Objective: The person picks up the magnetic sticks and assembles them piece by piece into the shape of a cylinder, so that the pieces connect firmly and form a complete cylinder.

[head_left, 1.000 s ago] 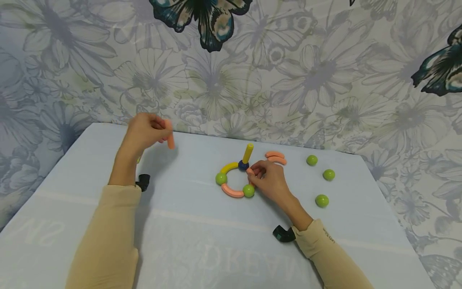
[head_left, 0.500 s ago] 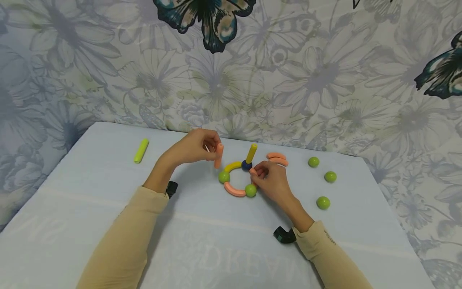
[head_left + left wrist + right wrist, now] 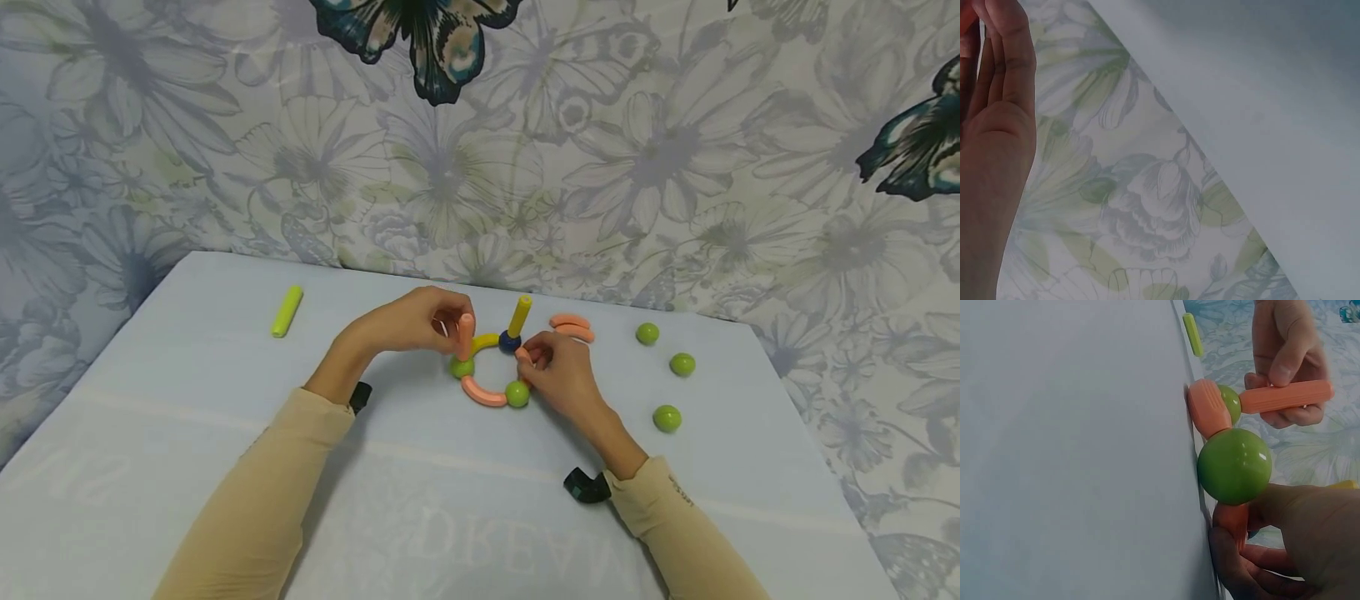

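In the head view, my left hand (image 3: 416, 321) pinches an orange stick (image 3: 466, 337) upright at a green ball (image 3: 461, 369) of the ring (image 3: 483, 394) on the bench (image 3: 420, 500); my right hand (image 3: 564, 371) pinches the ring's curved orange piece (image 3: 522, 356). In the left wrist view, my left fingers (image 3: 1015, 62) are bent, their tips cut off. In the right wrist view, my left hand grips the stick, its end seemingly against the ball; my right fingers (image 3: 1225, 556) grip the curved piece beside a nearer green ball (image 3: 1235, 465).
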Demonstrator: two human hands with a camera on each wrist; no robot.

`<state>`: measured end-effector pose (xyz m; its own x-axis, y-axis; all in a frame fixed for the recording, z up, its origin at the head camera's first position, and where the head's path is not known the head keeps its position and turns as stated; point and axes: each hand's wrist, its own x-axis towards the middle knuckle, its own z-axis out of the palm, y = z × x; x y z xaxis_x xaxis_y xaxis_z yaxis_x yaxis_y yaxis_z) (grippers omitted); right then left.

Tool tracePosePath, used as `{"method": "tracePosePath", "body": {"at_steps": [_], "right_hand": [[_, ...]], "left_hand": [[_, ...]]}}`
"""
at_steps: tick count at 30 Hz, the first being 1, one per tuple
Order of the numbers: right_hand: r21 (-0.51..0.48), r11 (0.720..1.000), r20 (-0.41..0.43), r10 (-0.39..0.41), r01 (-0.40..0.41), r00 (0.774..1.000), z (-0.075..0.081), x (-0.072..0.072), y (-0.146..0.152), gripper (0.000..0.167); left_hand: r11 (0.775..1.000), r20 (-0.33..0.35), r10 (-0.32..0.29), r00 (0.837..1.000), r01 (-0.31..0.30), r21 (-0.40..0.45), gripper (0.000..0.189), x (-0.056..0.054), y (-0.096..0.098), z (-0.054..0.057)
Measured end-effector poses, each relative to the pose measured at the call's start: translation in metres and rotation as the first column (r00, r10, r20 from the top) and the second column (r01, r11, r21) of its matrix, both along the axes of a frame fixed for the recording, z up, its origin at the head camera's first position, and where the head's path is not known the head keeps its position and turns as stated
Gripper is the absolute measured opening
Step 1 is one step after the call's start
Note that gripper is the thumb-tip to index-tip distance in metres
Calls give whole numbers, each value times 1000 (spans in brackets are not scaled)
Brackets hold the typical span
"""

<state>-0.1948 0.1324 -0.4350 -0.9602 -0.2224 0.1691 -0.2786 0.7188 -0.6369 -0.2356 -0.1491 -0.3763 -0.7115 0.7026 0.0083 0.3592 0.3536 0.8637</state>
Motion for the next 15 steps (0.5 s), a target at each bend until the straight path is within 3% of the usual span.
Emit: {"method": "tracePosePath", "body": {"at_steps": [10, 15], "right_hand": [[7, 1000, -33, 7, -6, 999, -2, -1, 1, 12], [20, 1000, -37, 16, -15, 999, -3, -1, 1, 33]], "left_hand": [[995, -35, -59, 998, 55, -88, 20, -1, 10, -12], [991, -61, -7, 998, -1, -133, 29, 0, 15, -18]]}}
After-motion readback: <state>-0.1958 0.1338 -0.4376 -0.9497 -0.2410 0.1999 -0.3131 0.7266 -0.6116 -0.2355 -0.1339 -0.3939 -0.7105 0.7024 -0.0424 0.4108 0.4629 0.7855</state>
